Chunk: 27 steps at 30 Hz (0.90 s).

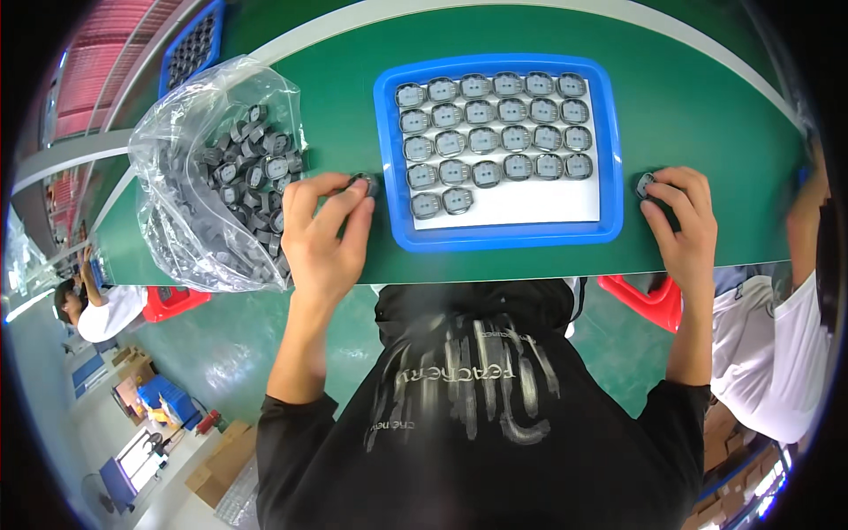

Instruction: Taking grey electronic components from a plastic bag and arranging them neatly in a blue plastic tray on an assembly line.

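My left hand (329, 221) pinches a small dark rounded plastic part (365, 183), between the bag and the tray. At the tray's right side, my right hand (682, 216) has its fingertips closed on another such grey part (646, 184). Between the hands lies a blue tray (383, 159) with a white liner (539, 205). Rows of similar grey casings (482, 140) fill most of it; the front row has two at its left end. Left of my left hand, a clear plastic bag (172, 212) lies with many loose dark parts (256, 177) in its mouth.
The green tabletop (340, 88) ends at an edge just before my body. Another blue tray (192, 49) of parts stands at the far left. Red stools (172, 303) are below the table. One person (773, 353) is close on the right, another (102, 309) farther left.
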### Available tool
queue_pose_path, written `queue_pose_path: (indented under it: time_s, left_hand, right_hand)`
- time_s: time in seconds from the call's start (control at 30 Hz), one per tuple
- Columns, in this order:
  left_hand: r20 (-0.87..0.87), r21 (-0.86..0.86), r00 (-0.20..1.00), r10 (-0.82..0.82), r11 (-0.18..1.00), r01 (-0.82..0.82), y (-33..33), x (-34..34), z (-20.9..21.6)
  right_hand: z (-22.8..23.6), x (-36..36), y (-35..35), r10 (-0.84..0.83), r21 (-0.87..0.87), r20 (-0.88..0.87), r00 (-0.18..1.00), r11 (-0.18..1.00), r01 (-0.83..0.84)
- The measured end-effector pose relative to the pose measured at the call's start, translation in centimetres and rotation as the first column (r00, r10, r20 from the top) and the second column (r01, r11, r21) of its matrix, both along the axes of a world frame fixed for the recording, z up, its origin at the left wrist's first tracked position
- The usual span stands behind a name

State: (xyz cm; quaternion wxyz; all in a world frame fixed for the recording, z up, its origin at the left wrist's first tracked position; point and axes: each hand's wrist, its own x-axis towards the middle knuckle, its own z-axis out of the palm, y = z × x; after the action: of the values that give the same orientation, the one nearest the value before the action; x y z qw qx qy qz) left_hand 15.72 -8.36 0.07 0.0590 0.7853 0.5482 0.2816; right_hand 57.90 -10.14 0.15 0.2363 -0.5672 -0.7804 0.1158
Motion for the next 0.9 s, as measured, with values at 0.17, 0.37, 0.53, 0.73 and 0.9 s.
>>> queue_pose_path:
  time_s: [0.17, 0.37, 0.53, 0.73, 0.9]
  left_hand:
    - [0.150, 0.074, 0.948, -0.281, 0.959, 0.273, -0.8, 5.1, 2.7]
    - [0.173, -0.070, 0.916, -0.361, 0.924, 0.377, 0.5, 8.4, 1.1]
    - [0.088, -0.150, 0.914, -0.397, 0.901, 0.406, 1.5, 8.1, 1.7]
    - [0.079, -0.189, 0.893, -0.444, 0.873, 0.450, 2.1, 7.9, 2.0]
    - [0.095, -0.119, 0.906, -0.414, 0.898, 0.423, 1.7, 7.7, 0.6]
  right_hand:
    - [0.5, -0.6, 0.8, 0.074, 0.109, 0.047, 0.996, 0.991, -0.079]
    - [1.4, -1.5, 1.2, 0.076, 0.080, -0.049, 0.996, 0.994, -0.072]
    - [3.7, -7.0, 2.7, 0.384, 0.089, -0.095, 0.918, 0.922, -0.376]
    - [2.4, -10.8, 5.3, 0.566, -0.027, -0.074, 0.821, 0.822, -0.569]
    - [2.1, -11.6, 5.6, 0.589, -0.070, -0.036, 0.808, 0.805, -0.590]
